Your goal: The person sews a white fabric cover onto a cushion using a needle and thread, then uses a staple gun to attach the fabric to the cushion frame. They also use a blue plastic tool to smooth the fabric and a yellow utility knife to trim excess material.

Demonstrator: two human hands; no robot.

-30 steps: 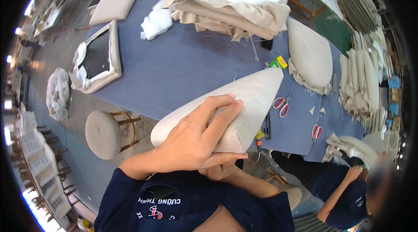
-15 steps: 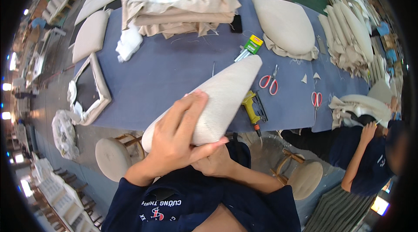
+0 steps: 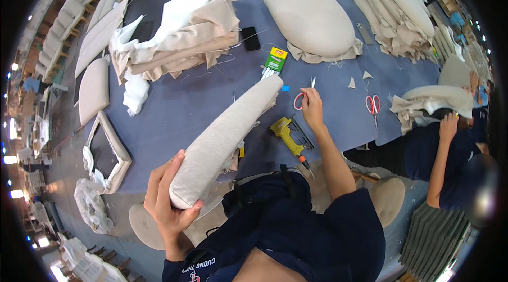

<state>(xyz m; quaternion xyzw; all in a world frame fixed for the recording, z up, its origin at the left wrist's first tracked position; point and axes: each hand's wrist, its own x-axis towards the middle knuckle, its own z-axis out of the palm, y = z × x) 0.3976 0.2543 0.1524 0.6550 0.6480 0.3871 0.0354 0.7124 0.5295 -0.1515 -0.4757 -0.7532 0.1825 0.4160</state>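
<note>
My left hand (image 3: 169, 192) grips the lower end of a beige fabric-covered cushion pad (image 3: 225, 136), thumb on one side and fingers on the other. The pad is tipped on edge and points away to the right, its underside mostly hidden. Over on the table, my right hand (image 3: 312, 106) has its fingers closed at the red-handled scissors (image 3: 298, 101), whose blades point away from me; the hand covers part of the handles. Nearer to me lies a yellow-green staple gun (image 3: 288, 135) with an orange hose fitting. Past the pad's tip is a green and yellow box (image 3: 276, 60) with silvery staple strips.
A pile of beige fabric and white padding (image 3: 185, 38) stands far left, beside a black phone (image 3: 250, 39). Another cushion pad (image 3: 312, 22) lies at the back. Second scissors (image 3: 373, 104) rest rightward, near a co-worker's arm (image 3: 442, 155). Stools (image 3: 388, 201) stand below the table edge.
My right hand has left the pad and reached right to the scissors. My left hand now holds the pad alone, lower and farther left, turned more on edge. The view has shifted.
</note>
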